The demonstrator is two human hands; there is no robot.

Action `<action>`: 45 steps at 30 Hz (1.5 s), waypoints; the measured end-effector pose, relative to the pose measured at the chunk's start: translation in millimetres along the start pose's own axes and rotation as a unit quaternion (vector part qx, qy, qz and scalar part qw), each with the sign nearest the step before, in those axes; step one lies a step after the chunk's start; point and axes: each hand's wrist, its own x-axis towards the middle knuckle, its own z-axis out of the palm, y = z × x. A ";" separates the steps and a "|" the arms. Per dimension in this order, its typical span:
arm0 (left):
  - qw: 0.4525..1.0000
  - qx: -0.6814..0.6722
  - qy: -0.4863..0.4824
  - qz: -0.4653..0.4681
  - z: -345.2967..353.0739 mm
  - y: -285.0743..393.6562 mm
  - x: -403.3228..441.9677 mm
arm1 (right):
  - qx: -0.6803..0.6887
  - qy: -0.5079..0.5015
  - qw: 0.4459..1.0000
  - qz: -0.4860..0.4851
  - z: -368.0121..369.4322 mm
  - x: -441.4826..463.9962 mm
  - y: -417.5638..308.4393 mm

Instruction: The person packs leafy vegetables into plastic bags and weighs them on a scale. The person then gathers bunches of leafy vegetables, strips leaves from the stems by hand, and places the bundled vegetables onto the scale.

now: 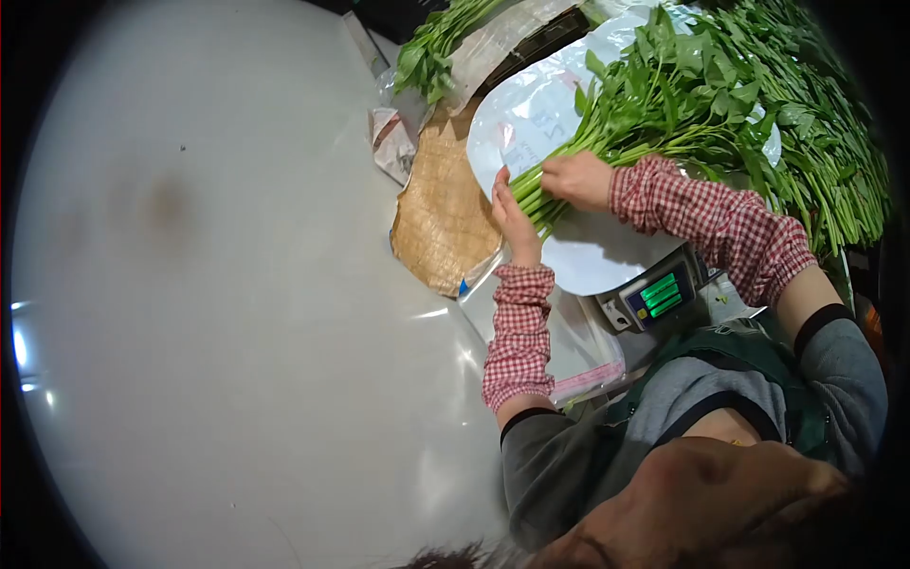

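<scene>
Head view: the right hand (580, 180) is grasping the stems of a bunch of leafy greens (654, 95), its fingers curling over them near the cut ends. The left hand (517, 225) is resting alongside those ends, its fingers stretching forward; whether they are gripping, I cannot tell. The bunch is lying between both sets of fingers and fanning out beyond the right ones. Beneath the fingers a white pan (607, 261) is spreading, with a scale display (663, 296) glowing green nearer the person. Just left of the left fingers, a brown sheet (441, 218) is covering some pale worktop (237, 284). Well right of the right fingers, more greens (844, 180) are lying heaped.
</scene>
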 end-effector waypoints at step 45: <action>0.834 0.048 -0.543 -0.081 385.0 49.8 -286.9 | -0.310 0.129 0.703 0.627 -390.1 -561.0 95.7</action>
